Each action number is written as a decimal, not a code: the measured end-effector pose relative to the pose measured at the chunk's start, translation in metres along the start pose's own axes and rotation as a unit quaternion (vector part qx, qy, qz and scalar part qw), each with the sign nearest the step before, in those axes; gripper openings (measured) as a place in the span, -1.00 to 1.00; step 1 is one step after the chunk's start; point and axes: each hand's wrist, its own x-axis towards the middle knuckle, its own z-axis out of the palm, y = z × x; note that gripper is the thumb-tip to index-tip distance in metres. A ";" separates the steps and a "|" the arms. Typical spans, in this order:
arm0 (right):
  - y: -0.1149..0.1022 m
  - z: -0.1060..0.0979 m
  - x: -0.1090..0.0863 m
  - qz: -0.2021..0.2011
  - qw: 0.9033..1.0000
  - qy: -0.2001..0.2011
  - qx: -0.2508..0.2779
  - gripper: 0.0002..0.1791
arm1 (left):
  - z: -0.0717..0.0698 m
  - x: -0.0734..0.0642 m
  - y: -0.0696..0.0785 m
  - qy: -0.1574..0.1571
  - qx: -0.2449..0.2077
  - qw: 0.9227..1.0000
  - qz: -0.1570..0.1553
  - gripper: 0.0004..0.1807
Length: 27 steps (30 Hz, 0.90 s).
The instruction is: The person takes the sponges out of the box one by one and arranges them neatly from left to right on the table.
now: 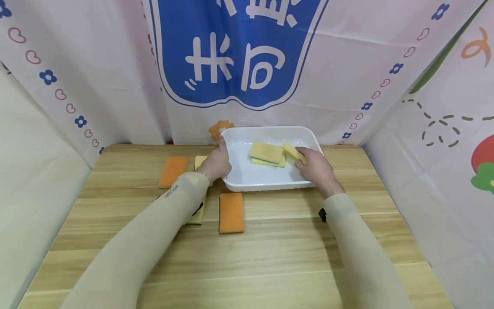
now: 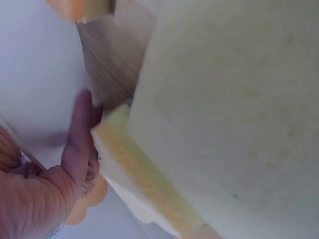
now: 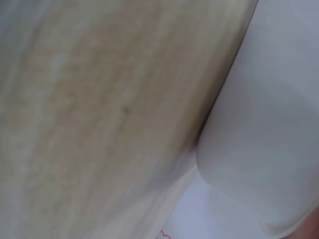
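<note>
A white rectangular tray (image 1: 247, 187) stands at the back of the wooden table. My left hand (image 1: 217, 164) grips its left side, thumb up at the rim; in the left wrist view a finger of that hand (image 2: 42, 196) lies along the outer wall. Over the tray's right part, my right hand (image 1: 316, 168) pinches a yellow sponge (image 1: 293, 152), held tilted. Next to it, two yellow sponges (image 1: 266, 152) lie stacked inside the tray. The right wrist view shows mostly table and the tray's outer wall (image 3: 259, 129), with only a sliver of hand at the corner.
An orange sponge (image 1: 231, 213) lies in front of the tray, another orange sponge (image 1: 173, 171) farther left. Yellow sponges (image 1: 196, 219) are partly covered by the left forearm. A printed white curtain (image 1: 115, 86) hangs right behind the tray, and white fabric flanks both sides of the table.
</note>
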 end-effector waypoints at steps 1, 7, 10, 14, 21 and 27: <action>0.000 0.000 -0.001 0.000 1.000 0.001 0.002 -0.32 | 0.000 0.003 0.000 -0.003 0.011 1.000 -0.003 0.28; 0.000 0.000 -0.004 -0.002 0.999 0.025 0.030 -0.35 | 0.007 0.024 -0.007 -0.004 0.063 0.998 -0.024 0.27; 0.001 0.000 -0.006 -0.005 0.998 0.043 0.050 -0.37 | 0.005 0.016 0.000 0.005 0.088 0.996 -0.032 0.24; 0.003 -0.002 -0.009 -0.004 0.994 0.073 0.084 -0.36 | 0.002 0.002 0.011 0.013 0.109 0.993 -0.035 0.20; 0.002 -0.010 -0.022 -0.039 0.985 0.135 0.097 -0.38 | 0.003 -0.003 0.017 0.022 0.127 0.991 -0.030 0.15; -0.012 -0.024 -0.044 -0.070 0.986 0.141 0.064 -0.41 | 0.004 0.001 0.016 0.018 0.143 0.989 -0.031 0.17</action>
